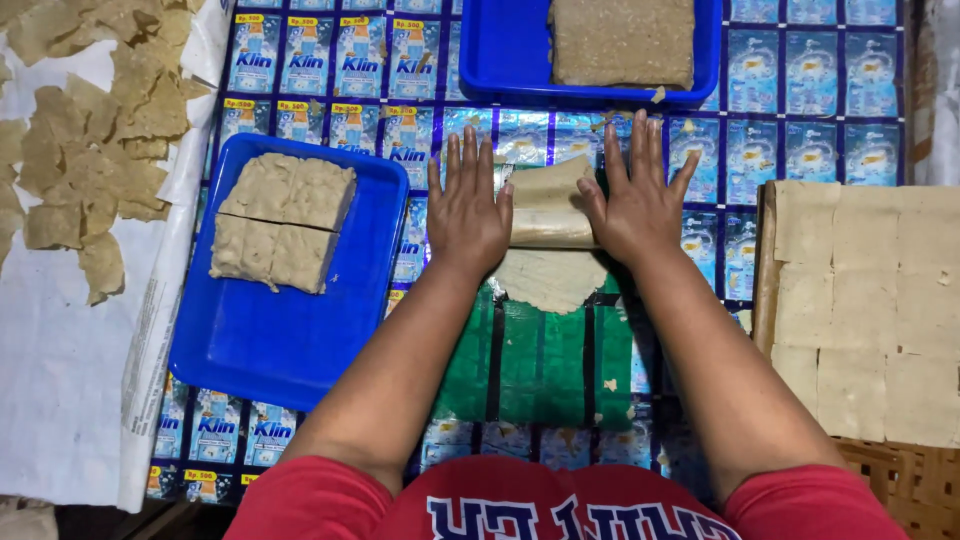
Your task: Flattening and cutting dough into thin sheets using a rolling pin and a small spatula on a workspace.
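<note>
Dough roll lies between two trays, beside stacked sheets.

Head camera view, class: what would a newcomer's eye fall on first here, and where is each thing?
At centre, the left hand and right hand press flat on a rolling pin wrapped in thin beige dough, over a green mat. To the left, a blue tray holds pale dough blocks. Far left, torn dough scraps lie on white paper.

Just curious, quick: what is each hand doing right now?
Left hand: open, flat, palm pressing the pale beige rolled dough sheet.
Right hand: open, flat, fingers spread, pressing the roll's other end.
</note>
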